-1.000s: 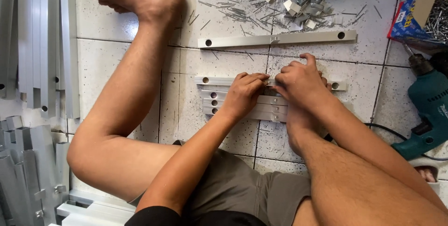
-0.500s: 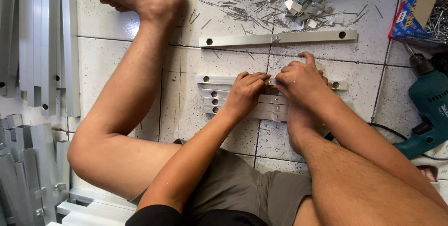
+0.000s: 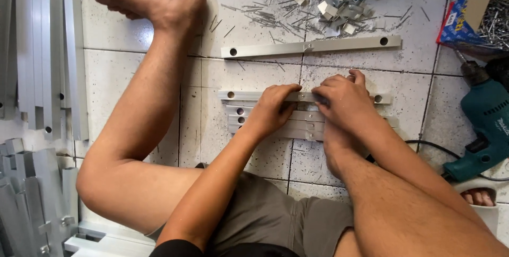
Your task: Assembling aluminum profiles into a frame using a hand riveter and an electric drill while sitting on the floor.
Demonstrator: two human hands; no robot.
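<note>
— Down on the tiled floor [image 3: 254,145], both hands rest on that stack of grey metal strips [image 3: 249,114], between the legs.

— Gripping them?

— Left hand [image 3: 273,109] lies curled over the top strip; right hand [image 3: 344,98] presses on it with fingers bent (whether pinching anything, I cannot tell). Another strip [image 3: 313,47] lies beyond, a teal drill [image 3: 485,124] to the right.

Bare limbs, grey-brown shorts, a strip of black at the waist.

The left hand [image 3: 273,109] and right hand [image 3: 344,100] are bare, no gloves, rings or sleeves; both forearms and legs are uncovered, feet unshod; the shorts [image 3: 270,220] are plain, creased cloth.
</note>
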